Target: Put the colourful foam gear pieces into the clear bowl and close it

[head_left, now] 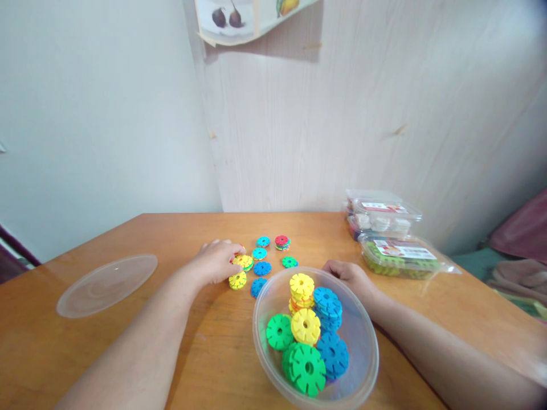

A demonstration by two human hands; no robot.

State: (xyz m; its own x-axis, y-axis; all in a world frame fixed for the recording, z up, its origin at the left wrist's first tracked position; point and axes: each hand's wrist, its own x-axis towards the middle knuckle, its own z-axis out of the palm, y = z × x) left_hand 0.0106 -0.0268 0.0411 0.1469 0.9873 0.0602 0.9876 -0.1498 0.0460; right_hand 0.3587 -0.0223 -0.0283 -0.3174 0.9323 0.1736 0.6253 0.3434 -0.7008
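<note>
My left hand (219, 261) reaches in from the left, its thumb and fingers closed at a small stack of yellow notched plastic discs (244, 262). A bit of red shows by the fingertips. Just nearer me lies another yellow disc stack (237, 279). My right hand (348, 275) rests behind the clear plastic bowl (260, 341), fingers curled; whatever they hold, if anything, is hidden. Inside the bowl are stacked yellow discs (305, 326), green discs (308, 369) and blue discs (332, 354).
Blue discs (262, 268), a red-topped stack (282, 241) and a green disc (289, 262) lie beyond the bowl. A translucent lid (107, 285) lies at left on the wooden table (205, 353). Clear food boxes (401, 256) stand at right, near the wall (277, 142).
</note>
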